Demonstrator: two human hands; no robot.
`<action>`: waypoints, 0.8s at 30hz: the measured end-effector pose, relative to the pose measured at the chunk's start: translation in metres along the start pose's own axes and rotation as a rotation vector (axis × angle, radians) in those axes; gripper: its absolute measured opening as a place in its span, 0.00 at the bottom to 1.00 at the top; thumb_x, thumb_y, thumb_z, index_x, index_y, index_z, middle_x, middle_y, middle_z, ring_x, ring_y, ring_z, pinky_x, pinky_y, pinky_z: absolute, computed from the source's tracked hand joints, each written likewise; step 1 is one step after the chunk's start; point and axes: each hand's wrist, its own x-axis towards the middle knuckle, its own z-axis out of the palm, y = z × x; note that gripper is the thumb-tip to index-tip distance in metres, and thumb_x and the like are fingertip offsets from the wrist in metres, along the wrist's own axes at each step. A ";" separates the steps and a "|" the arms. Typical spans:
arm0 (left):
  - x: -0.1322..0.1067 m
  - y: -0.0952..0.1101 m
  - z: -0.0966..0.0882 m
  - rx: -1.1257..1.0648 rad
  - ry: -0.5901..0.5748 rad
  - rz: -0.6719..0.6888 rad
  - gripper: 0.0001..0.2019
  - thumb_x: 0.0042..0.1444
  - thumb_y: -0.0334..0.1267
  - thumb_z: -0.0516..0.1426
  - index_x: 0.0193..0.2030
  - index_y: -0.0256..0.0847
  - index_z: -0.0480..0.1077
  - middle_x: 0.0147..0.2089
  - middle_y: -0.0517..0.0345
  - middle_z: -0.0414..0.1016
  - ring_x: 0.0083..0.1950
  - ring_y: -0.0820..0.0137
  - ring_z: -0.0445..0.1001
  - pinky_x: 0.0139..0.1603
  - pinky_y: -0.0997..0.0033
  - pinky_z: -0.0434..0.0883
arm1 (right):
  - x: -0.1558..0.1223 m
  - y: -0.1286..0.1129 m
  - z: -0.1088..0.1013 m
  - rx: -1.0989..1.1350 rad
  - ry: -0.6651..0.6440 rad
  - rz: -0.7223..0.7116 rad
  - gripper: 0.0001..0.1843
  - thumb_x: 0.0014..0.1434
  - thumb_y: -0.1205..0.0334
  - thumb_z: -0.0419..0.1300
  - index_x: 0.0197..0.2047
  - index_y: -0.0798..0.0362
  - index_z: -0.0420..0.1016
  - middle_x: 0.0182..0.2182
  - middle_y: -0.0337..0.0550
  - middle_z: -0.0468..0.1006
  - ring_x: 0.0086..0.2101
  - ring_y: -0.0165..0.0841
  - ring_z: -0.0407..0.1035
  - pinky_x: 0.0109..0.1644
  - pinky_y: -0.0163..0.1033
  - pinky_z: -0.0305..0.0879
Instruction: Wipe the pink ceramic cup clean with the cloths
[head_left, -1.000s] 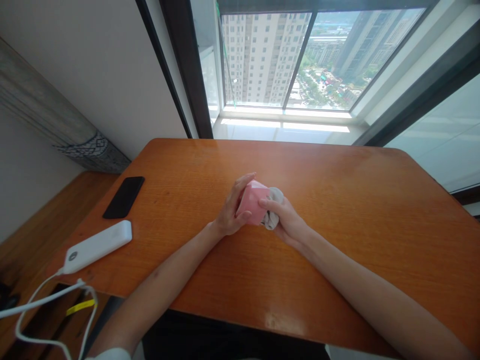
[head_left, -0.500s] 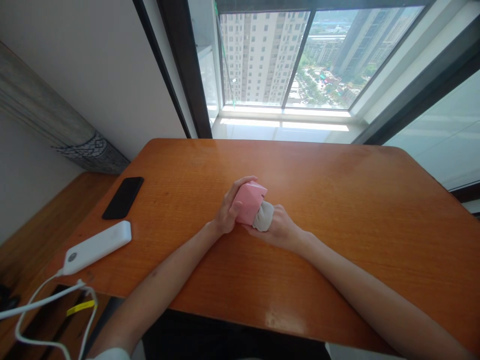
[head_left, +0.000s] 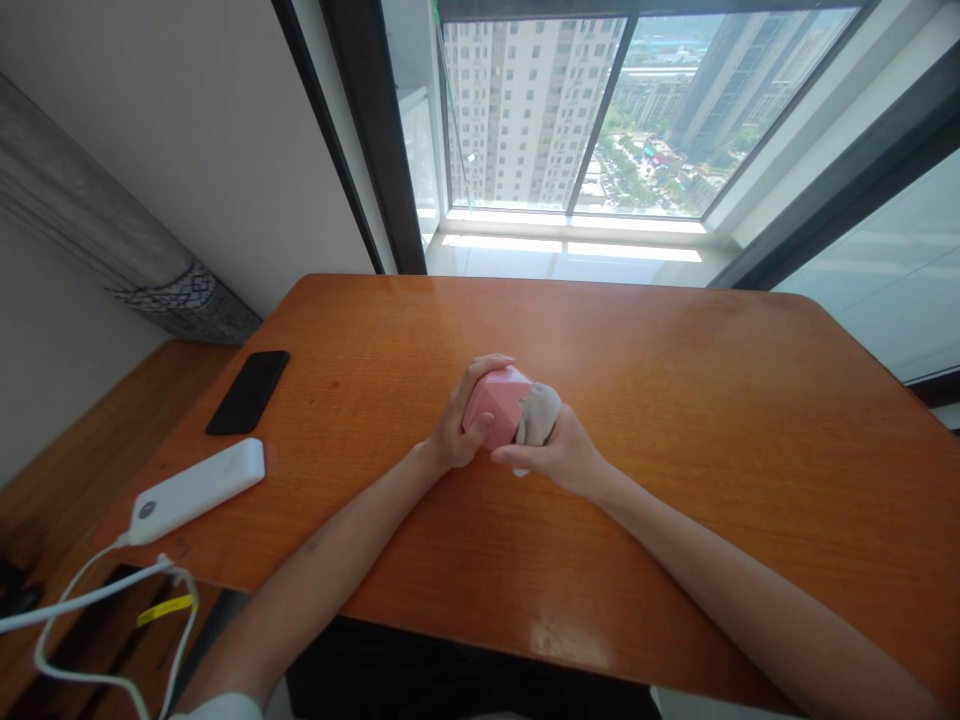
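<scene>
At the middle of the orange wooden table [head_left: 675, 420], both my hands meet around a small pink box [head_left: 496, 405]. My left hand [head_left: 456, 430] wraps its fingers round the box's left side and top, thumb on its front. My right hand [head_left: 559, 455] holds a crumpled grey-white cloth [head_left: 538, 415] pressed against the box's right side. The box is lifted slightly off the tabletop and tilted.
A black phone [head_left: 248, 391] lies flat near the table's left edge. A white power bank [head_left: 196, 490] with a white cable [head_left: 82, 600] sits at the front left corner. A large window is beyond the far edge; a wall stands at left.
The pink box has been turned in my left hand, showing a different face. My right hand with the cloth has shifted along the box's right side.
</scene>
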 end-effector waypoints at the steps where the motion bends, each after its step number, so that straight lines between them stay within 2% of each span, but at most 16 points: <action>1: -0.001 0.000 0.000 -0.017 -0.002 -0.017 0.35 0.72 0.66 0.52 0.74 0.43 0.65 0.69 0.44 0.72 0.65 0.49 0.75 0.70 0.45 0.72 | -0.001 0.004 -0.002 -0.157 -0.031 -0.123 0.25 0.54 0.39 0.80 0.34 0.49 0.78 0.27 0.38 0.78 0.28 0.34 0.69 0.31 0.40 0.68; 4: -0.001 0.001 0.000 -0.044 -0.040 -0.065 0.35 0.72 0.66 0.52 0.74 0.43 0.65 0.69 0.44 0.74 0.61 0.50 0.78 0.67 0.47 0.74 | 0.000 0.019 -0.012 -0.585 -0.111 -0.524 0.13 0.67 0.52 0.72 0.34 0.49 0.80 0.29 0.40 0.81 0.29 0.33 0.71 0.35 0.39 0.66; 5: -0.001 0.001 -0.001 -0.048 -0.052 -0.082 0.35 0.72 0.65 0.52 0.74 0.43 0.66 0.69 0.44 0.75 0.61 0.51 0.79 0.66 0.47 0.74 | 0.002 0.024 -0.014 -0.679 -0.134 -0.625 0.12 0.70 0.57 0.68 0.34 0.50 0.80 0.28 0.40 0.80 0.28 0.32 0.70 0.34 0.38 0.64; 7: 0.000 0.002 -0.001 -0.066 -0.069 -0.117 0.35 0.72 0.65 0.53 0.75 0.44 0.66 0.70 0.44 0.75 0.62 0.51 0.79 0.67 0.47 0.74 | 0.004 0.029 -0.017 -0.748 -0.139 -0.723 0.13 0.70 0.63 0.64 0.31 0.50 0.78 0.26 0.39 0.79 0.26 0.30 0.69 0.32 0.37 0.61; 9: 0.001 0.002 0.000 -0.100 -0.052 -0.116 0.39 0.70 0.68 0.55 0.78 0.46 0.63 0.74 0.42 0.72 0.66 0.49 0.77 0.70 0.44 0.72 | 0.005 0.027 -0.017 -0.659 -0.075 -0.662 0.12 0.68 0.61 0.65 0.30 0.50 0.77 0.26 0.38 0.78 0.26 0.31 0.69 0.32 0.37 0.62; 12: 0.003 0.000 0.000 -0.099 -0.040 -0.045 0.46 0.67 0.72 0.57 0.83 0.48 0.55 0.82 0.40 0.60 0.75 0.44 0.70 0.77 0.37 0.66 | 0.004 0.011 -0.012 -0.316 0.067 -0.305 0.10 0.60 0.55 0.72 0.35 0.49 0.79 0.28 0.38 0.79 0.27 0.33 0.70 0.33 0.39 0.68; 15: 0.005 -0.001 -0.001 -0.002 -0.056 0.047 0.48 0.66 0.70 0.60 0.84 0.49 0.52 0.84 0.40 0.55 0.82 0.40 0.60 0.83 0.32 0.57 | 0.006 -0.009 -0.006 0.149 0.147 0.079 0.20 0.53 0.47 0.79 0.39 0.49 0.79 0.28 0.38 0.79 0.27 0.33 0.69 0.31 0.38 0.69; 17: 0.005 -0.001 -0.002 0.045 -0.048 0.088 0.47 0.66 0.69 0.60 0.83 0.48 0.55 0.83 0.40 0.58 0.82 0.40 0.59 0.83 0.32 0.56 | 0.007 -0.017 -0.002 0.416 0.143 0.216 0.25 0.50 0.42 0.81 0.40 0.49 0.80 0.31 0.39 0.80 0.29 0.33 0.70 0.31 0.37 0.71; 20: 0.003 0.000 -0.003 0.062 -0.018 0.092 0.42 0.68 0.68 0.57 0.80 0.46 0.61 0.77 0.41 0.67 0.76 0.44 0.67 0.79 0.35 0.63 | 0.007 -0.018 0.004 0.541 0.125 0.267 0.29 0.48 0.37 0.81 0.40 0.49 0.80 0.33 0.41 0.81 0.30 0.34 0.72 0.33 0.38 0.72; 22: 0.001 0.001 -0.002 0.043 0.009 0.045 0.39 0.69 0.67 0.56 0.78 0.45 0.63 0.74 0.41 0.70 0.72 0.46 0.71 0.76 0.39 0.67 | 0.005 -0.013 0.005 0.411 0.093 0.218 0.30 0.50 0.34 0.80 0.37 0.49 0.78 0.29 0.39 0.79 0.27 0.33 0.69 0.30 0.38 0.69; 24: 0.000 0.001 -0.002 -0.012 0.027 -0.027 0.39 0.70 0.68 0.55 0.76 0.43 0.65 0.72 0.41 0.72 0.67 0.48 0.75 0.72 0.42 0.71 | 0.002 -0.003 0.005 0.149 0.039 0.074 0.29 0.52 0.35 0.80 0.33 0.49 0.75 0.25 0.37 0.76 0.25 0.32 0.66 0.28 0.37 0.65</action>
